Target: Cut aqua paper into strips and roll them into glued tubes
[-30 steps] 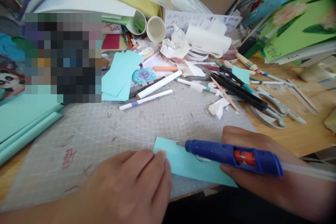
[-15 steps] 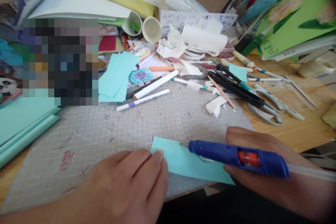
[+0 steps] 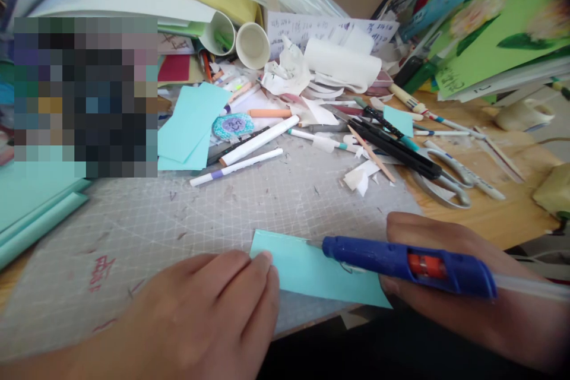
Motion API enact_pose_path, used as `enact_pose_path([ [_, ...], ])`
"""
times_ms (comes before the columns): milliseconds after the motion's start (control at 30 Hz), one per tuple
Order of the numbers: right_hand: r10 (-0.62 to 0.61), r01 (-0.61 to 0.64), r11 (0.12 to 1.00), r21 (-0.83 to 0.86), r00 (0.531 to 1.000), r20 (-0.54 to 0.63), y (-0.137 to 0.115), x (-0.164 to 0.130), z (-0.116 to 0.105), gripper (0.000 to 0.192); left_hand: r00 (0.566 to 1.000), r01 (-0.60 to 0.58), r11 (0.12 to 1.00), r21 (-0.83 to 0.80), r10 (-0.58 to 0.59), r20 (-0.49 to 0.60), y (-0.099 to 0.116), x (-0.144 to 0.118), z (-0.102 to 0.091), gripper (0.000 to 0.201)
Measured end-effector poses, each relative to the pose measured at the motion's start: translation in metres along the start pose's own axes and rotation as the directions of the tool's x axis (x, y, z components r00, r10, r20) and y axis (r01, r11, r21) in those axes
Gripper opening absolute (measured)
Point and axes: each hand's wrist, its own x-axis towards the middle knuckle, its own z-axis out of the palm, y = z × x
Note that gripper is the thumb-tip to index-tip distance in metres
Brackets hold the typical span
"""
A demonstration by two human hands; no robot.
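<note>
A grey cutting mat (image 3: pixel 249 208) with a white grid covers the middle of a wooden desk (image 3: pixel 494 214), its surface scuffed and marked with red scrawl near 8 o'clock. Clutter rings the far edge: two paper cups (image 3: pixel 253 44) at 12 o'clock, crumpled white paper (image 3: pixel 285 71) just beside them, white markers (image 3: pixel 236 167) lying slantwise toward 11 o'clock, scissors (image 3: pixel 445 181) at 2 o'clock and green painted sheets (image 3: pixel 499 24) propped at 1 o'clock. Loose turquoise cards (image 3: pixel 191 124) sit at 10 o'clock.

The turquoise paper strip (image 3: pixel 307 270) lies flat on the mat's near edge at 6 o'clock, a long, clean-cut rectangle, slightly skewed. The left hand (image 3: pixel 200 320) presses its fingertips (image 3: pixel 262 261) on the strip's left end, fingers together and flat. The right hand (image 3: pixel 449 285) is wrapped around a blue glue gun (image 3: pixel 405 264) with an orange trigger, its metal tip touching the strip's upper edge; a clear glue stick trails from the back toward 3 o'clock.
</note>
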Motion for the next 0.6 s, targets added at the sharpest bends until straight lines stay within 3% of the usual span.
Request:
enact_pose_path([
  [133,0.024,-0.025,0.998,-0.063,0.999,-0.027,0.005,-0.003,0.002,0.020,0.999,0.007,1.000,-0.010,-0.007,-0.040,0.001,0.000,0.002,0.031],
  [300,-0.016,0.014,1.000,-0.025,0.998,-0.060,0.016,-0.007,0.004,0.022,1.000,0.007,1.000,0.004,-0.007,-0.022,0.002,-0.001,0.003,0.034],
  [600,-0.051,0.052,0.997,0.055,0.999,-0.013,0.008,-0.006,-0.003,0.007,0.999,-0.006,1.000,-0.018,0.005,-0.053,0.000,-0.002,0.006,0.032],
])
